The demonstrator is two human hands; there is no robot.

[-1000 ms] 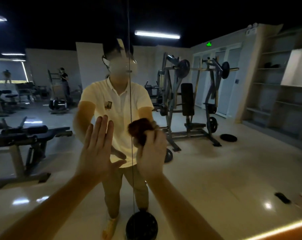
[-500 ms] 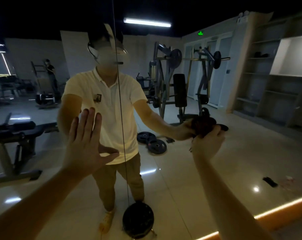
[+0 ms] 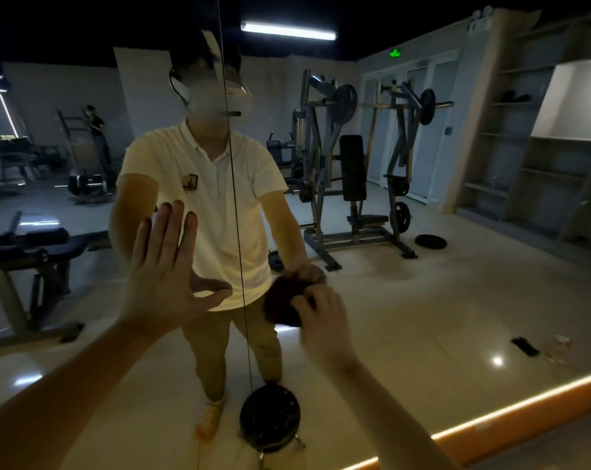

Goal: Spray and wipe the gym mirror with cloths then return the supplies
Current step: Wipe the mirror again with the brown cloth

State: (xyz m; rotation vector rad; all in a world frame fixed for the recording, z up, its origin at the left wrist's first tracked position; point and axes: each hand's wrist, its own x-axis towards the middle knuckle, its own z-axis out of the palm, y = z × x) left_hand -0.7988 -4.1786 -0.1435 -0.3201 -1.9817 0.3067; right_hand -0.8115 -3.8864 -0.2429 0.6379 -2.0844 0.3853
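Observation:
The gym mirror (image 3: 440, 300) fills the view, with a thin vertical seam (image 3: 235, 215) running down its middle. My left hand (image 3: 167, 276) lies flat against the glass left of the seam, fingers straight and spread. My right hand (image 3: 321, 320) grips a dark bunched cloth (image 3: 282, 305) and presses it on the glass just right of the seam, at waist height of my reflection. No spray bottle is in view.
An orange lit ledge (image 3: 490, 425) runs along the mirror's base at lower right. A round black stool (image 3: 270, 417) shows at the bottom near the seam. Reflected in the glass are a weight machine (image 3: 355, 171), benches at left and shelving at right.
My right hand swept the cloth out to the right half a second ago and has now come back left and lower, close to the seam. My left hand stays flat on the glass.

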